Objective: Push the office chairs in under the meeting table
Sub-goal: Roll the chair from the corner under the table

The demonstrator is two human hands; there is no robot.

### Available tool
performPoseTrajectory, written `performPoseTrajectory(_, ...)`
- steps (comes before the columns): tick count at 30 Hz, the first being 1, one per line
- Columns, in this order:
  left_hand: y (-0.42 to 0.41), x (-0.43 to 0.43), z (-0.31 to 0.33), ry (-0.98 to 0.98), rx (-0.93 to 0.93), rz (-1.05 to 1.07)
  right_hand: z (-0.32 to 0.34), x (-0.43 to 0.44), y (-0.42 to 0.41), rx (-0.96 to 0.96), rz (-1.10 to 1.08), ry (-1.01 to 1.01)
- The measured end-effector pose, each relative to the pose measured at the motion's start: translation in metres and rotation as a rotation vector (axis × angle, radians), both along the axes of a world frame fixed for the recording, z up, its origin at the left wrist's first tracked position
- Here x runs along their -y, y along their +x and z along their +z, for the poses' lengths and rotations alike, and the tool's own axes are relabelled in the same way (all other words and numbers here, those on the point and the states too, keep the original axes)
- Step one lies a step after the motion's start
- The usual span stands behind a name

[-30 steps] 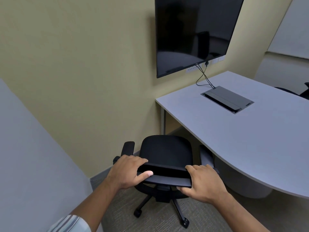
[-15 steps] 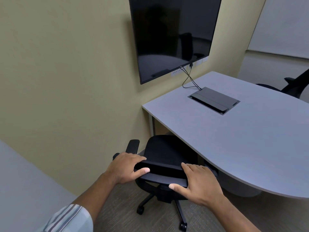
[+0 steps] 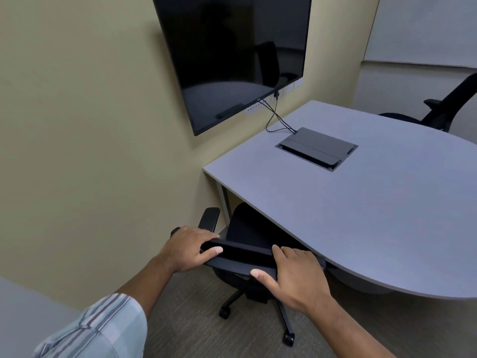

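Note:
A black office chair (image 3: 247, 229) stands at the near left edge of the grey meeting table (image 3: 361, 215). Its seat is partly under the tabletop and its right armrest is hidden there. My left hand (image 3: 187, 248) grips the left end of the chair's backrest top, thumb on the near side. My right hand (image 3: 294, 273) holds the right end of the same backrest, close to the table's curved edge. The left armrest (image 3: 209, 218) sticks out beside the table leg. A second black chair (image 3: 449, 105) stands at the table's far right side.
A dark wall-mounted screen (image 3: 232, 55) hangs above the table's far end, with cables running to a grey cable box (image 3: 316, 148) set in the tabletop. A beige wall is close on the left. The floor is grey carpet (image 3: 196, 319).
The chair has rolled forward and right, farther under the tabletop, with both hands still on its backrest. My view has shifted left, bringing the far chair more into sight.

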State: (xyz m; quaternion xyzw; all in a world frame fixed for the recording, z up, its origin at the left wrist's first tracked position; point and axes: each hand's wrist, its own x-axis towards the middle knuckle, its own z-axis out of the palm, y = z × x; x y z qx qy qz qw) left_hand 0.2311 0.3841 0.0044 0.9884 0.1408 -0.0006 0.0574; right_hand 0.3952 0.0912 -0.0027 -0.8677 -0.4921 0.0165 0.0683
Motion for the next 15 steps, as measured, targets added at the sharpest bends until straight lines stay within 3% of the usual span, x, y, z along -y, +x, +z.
performPoseTrajectory(15, 0.082, -0.089, -0.006, -0.009, 0.032, -0.19, -0.011, -0.061, 0.021, 0.005, -0.239, 0.031)
